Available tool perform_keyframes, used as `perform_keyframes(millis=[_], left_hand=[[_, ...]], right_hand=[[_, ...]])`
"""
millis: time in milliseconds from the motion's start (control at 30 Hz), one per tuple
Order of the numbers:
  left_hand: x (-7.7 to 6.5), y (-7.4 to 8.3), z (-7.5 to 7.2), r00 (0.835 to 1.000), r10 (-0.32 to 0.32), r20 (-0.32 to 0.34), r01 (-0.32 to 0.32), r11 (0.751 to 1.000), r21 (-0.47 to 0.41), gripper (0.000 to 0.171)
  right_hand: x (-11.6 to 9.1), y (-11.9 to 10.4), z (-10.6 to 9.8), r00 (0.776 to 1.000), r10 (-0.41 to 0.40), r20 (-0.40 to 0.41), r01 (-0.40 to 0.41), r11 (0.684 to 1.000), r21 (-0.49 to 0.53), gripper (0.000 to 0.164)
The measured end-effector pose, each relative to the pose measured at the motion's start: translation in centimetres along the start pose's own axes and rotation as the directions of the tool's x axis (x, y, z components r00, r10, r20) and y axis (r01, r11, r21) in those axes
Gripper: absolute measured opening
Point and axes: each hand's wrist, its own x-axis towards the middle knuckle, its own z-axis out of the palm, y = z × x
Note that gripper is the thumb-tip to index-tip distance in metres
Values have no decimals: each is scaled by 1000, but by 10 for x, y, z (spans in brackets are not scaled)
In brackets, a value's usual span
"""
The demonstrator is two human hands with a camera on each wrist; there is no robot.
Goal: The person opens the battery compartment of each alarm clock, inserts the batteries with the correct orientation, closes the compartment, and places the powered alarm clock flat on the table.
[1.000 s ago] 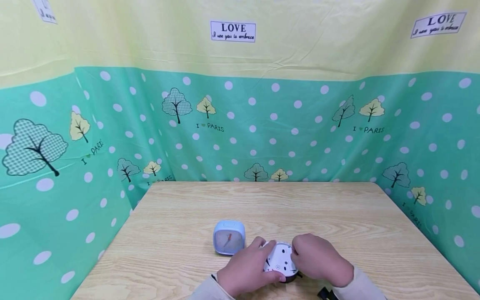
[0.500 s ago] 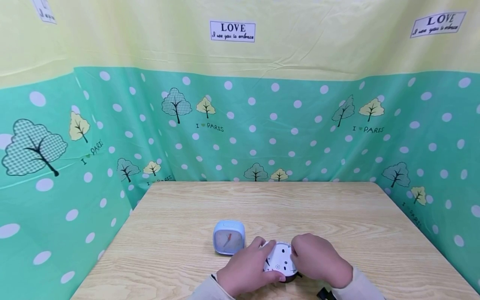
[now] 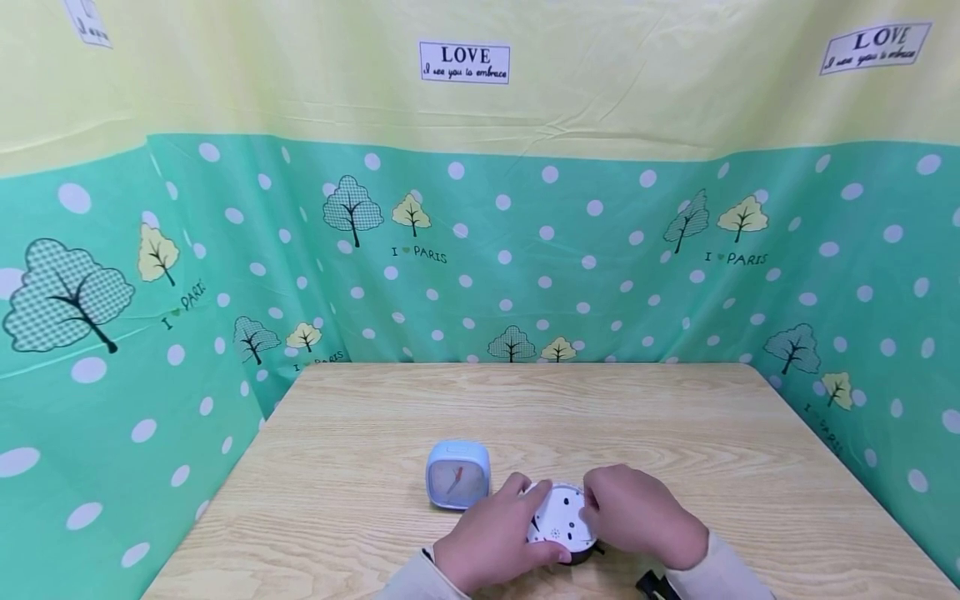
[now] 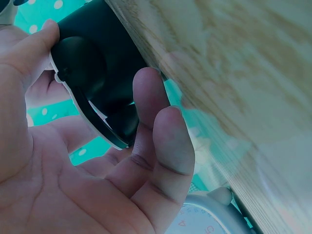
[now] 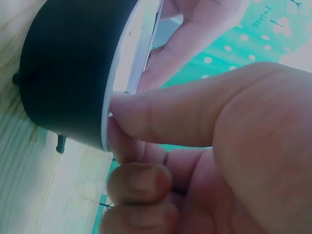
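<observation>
A round alarm clock (image 3: pixel 558 521) lies on the table with its white back up; its deep body is black. My left hand (image 3: pixel 498 533) grips it from the left, thumb near the front edge and fingers at the far rim. The left wrist view shows the clock's black casing (image 4: pixel 95 48) between thumb and fingers. On the other side, my right hand (image 3: pixel 633 517) pinches the edge of the white back with thumb and index finger, the other fingers curled. In the right wrist view the thumb (image 5: pixel 161 114) covers what lies between those fingertips.
A light blue square alarm clock (image 3: pixel 457 475) stands just left of the round one, behind my left hand. A black object (image 3: pixel 656 586) shows beneath the right sleeve. The wooden table (image 3: pixel 360 433) is enclosed by a green and yellow patterned curtain (image 3: pixel 480 250).
The right hand shifts very slightly at the clock's edge. The left hand and both clocks stay where they were.
</observation>
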Motion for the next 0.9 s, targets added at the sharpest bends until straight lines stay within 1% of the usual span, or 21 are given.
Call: perform_keyframes(millis=[100,167,233,333,400,533,700,900], left_hand=[[1,0,1,1000,0,-4,0,1000,1,89],[0,0,1,1000,1,-5,-1,1000,3,90],[1,0,1,1000,2,-7,-2,1000,5,90],[0,0,0,1000,0,-7,0,1000,4,90],[0,0,0,1000,0,-8,0,1000,3,90],[1,0,0,1000,-2,-5,2,1000,6,90],[1,0,0,1000,-5,3,5,1000,11,90],[0,1,-2,1000,-4,-5,4,1000,6,91]], right_hand=[[1,5,-1,1000,1,27,-3,997,74,26],[3,10,0,999,-3,47,-3,991,137,23],[5,14,0,997,-9,80,-8,979,205,20],[10,21,1,990,-24,140,-19,956,292,25],[13,24,2,985,-38,167,-19,945,328,27],[17,31,4,979,-71,193,-10,920,392,24],[19,38,7,970,-98,220,-23,872,489,19],[22,43,8,960,-105,260,-54,841,538,20]])
